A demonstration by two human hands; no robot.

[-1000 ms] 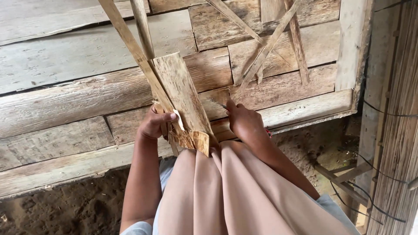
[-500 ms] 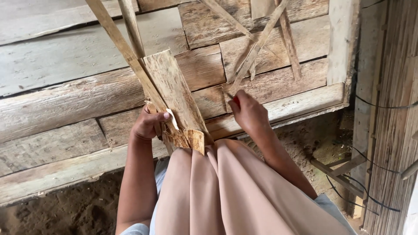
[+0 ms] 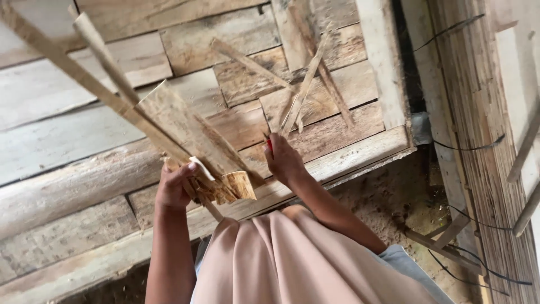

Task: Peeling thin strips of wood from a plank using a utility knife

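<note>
My left hand (image 3: 174, 188) grips a bundle of flat wooden strips (image 3: 185, 135) near their lower ends; a wide, rough strip and two long thin ones fan up to the upper left. My right hand (image 3: 284, 160) closes on the lower end of a thin wooden strip (image 3: 304, 90) that lies among several loose strips on the plank floor. A pink cloth (image 3: 270, 259) covers my lap below both hands.
Weathered wooden planks (image 3: 84, 141) make up the floor, ending at a pale edge board (image 3: 360, 152). Bare earth (image 3: 394, 197) lies beyond it. A slatted bamboo wall (image 3: 478, 112) with black wires rises at the right.
My right hand has reached forward from the bundle and taken hold of a loose strip on the planks. The left hand keeps the bundle; the view has shifted.
</note>
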